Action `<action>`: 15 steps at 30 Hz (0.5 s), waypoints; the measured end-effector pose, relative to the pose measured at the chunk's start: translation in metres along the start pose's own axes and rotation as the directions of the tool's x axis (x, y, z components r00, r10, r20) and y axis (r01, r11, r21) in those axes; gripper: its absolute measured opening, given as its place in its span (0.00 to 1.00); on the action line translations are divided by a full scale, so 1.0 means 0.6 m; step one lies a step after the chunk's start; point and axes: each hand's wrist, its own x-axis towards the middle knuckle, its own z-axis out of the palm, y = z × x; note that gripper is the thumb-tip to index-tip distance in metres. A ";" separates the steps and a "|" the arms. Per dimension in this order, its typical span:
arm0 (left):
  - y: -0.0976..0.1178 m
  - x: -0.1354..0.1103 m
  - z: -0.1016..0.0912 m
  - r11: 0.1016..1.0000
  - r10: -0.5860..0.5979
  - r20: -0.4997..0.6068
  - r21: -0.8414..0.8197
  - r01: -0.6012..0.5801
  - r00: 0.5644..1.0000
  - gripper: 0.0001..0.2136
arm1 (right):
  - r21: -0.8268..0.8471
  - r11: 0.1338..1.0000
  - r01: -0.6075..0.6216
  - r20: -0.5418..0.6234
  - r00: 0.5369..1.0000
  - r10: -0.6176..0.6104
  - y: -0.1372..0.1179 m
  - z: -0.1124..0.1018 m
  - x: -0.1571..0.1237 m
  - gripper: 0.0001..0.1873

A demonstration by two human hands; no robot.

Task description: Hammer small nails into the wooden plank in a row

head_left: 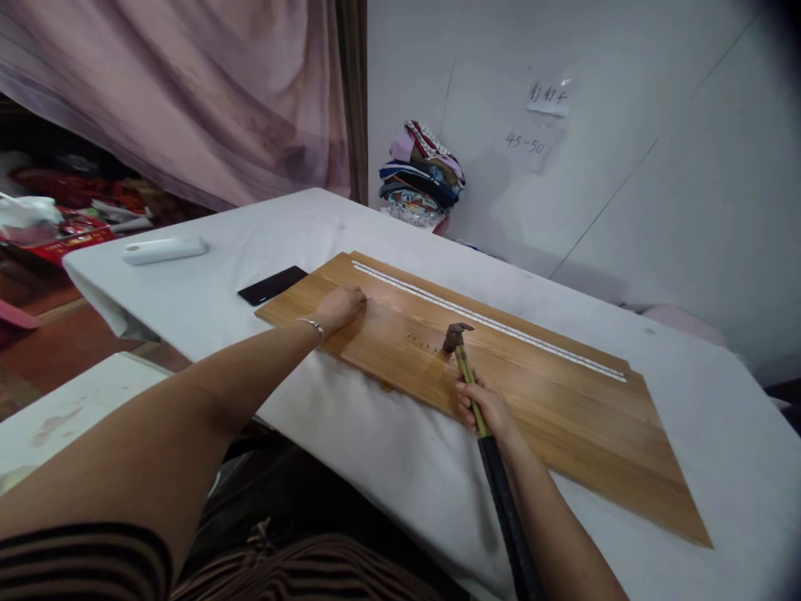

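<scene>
Hammer (pixel 494 463) first, nearest: black grip sticks out past the near edge of the wooden board (pixel 588 434), yellowish shaft crosses that edge, rusty-looking head sits over the board's middle. Right hand (pixel 488 406) has it choked up on the yellowish part, fingers wrapped round the shaft. Handling call: rigid, head-heavy, so a high hold should give control but little swing; sliding back onto the black grip should give more force and better friction. Bare shaft probably slicker than the grip.

Small nails (pixel 428 345) lie loose in a short scatter on the board, left of the hammer head. Light, stiff, apt to roll; take one by the shank, fingertips only.

Left hand (pixel 341 307) is over the board's left part, fingertips pinched together on what looks like a nail; too small in this view to be sure.

Board itself: flat, stiff, smooth finish, likely the heaviest item here. Would lift it by both short ends; the surface could scratch or dent. White marked strip (pixel 488 320) runs along the board's far edge: thin, light, pick up by one end.

Just off the board's left end: black phone (pixel 272 285), fragile glass. Farther left of the board: white elongated object (pixel 164 249). Beyond the board's far side: folded clothes (pixel 422 175), soft stack.
</scene>
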 end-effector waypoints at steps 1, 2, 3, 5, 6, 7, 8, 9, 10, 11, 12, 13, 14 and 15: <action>0.001 0.003 -0.002 1.000 0.016 0.025 0.025 -0.016 1.000 0.17 | 0.011 1.000 0.002 0.007 1.000 -0.002 0.000 0.000 0.000 0.20; 0.002 0.004 -0.004 0.998 0.029 0.046 0.046 -0.031 0.999 0.17 | 0.020 1.000 0.003 0.014 1.000 -0.003 -0.001 0.000 0.000 0.21; 0.003 0.005 -0.006 0.997 0.042 0.064 0.063 -0.046 0.997 0.16 | 0.027 1.000 0.003 0.016 1.000 -0.004 -0.002 -0.001 -0.001 0.21; 0.001 0.004 -0.010 0.994 0.067 0.089 0.086 -0.074 0.994 0.15 | 0.029 1.000 0.004 0.011 1.000 -0.005 -0.002 -0.001 -0.001 0.21; 0.001 0.004 -0.011 0.993 0.068 0.092 0.089 -0.076 0.993 0.14 | 0.025 1.000 0.005 0.008 1.000 -0.005 -0.002 -0.001 -0.001 0.20; 0.000 0.003 -0.013 0.994 0.063 0.097 0.086 -0.072 0.993 0.13 | 0.021 1.000 0.005 0.004 1.000 -0.005 -0.003 -0.001 0.000 0.20; 0.000 0.002 -0.014 0.994 0.064 0.095 0.082 -0.072 0.993 0.13 | 0.019 1.000 0.003 0.001 1.000 -0.003 -0.003 -0.001 0.000 0.19; 0.000 0.002 -0.016 0.993 0.082 0.093 0.079 -0.090 0.992 0.13 | 0.018 1.000 0.000 0.004 1.000 0.000 -0.003 -0.001 0.001 0.19; 0.001 0.003 -0.018 0.992 0.083 0.104 0.089 -0.093 0.991 0.13 | 0.020 1.000 0.001 0.005 1.000 -0.001 -0.004 -0.001 0.001 0.18; 0.002 0.004 -0.019 0.989 0.096 0.111 0.100 -0.108 0.989 0.14 | 0.017 1.000 -0.003 0.008 1.000 0.003 -0.005 -0.001 0.001 0.18; 0.003 0.006 -0.021 0.988 0.095 0.126 0.111 -0.109 0.987 0.14 | 0.017 1.000 -0.006 0.011 1.000 0.006 -0.006 -0.001 0.001 0.18; 0.005 0.008 -0.022 0.988 0.085 0.138 0.119 -0.102 0.987 0.13 | 0.017 1.000 -0.008 0.009 1.000 0.008 -0.008 -0.001 0.000 0.18; 0.006 0.011 -0.023 0.988 0.074 0.144 0.123 -0.092 0.987 0.13 | 0.018 1.000 -0.009 0.005 1.000 0.009 -0.009 -0.001 -0.001 0.19; 0.008 0.013 -0.023 0.989 0.056 0.148 0.125 -0.075 0.987 0.13 | 0.020 1.000 -0.007 -0.002 1.000 0.007 -0.010 0.000 -0.001 0.19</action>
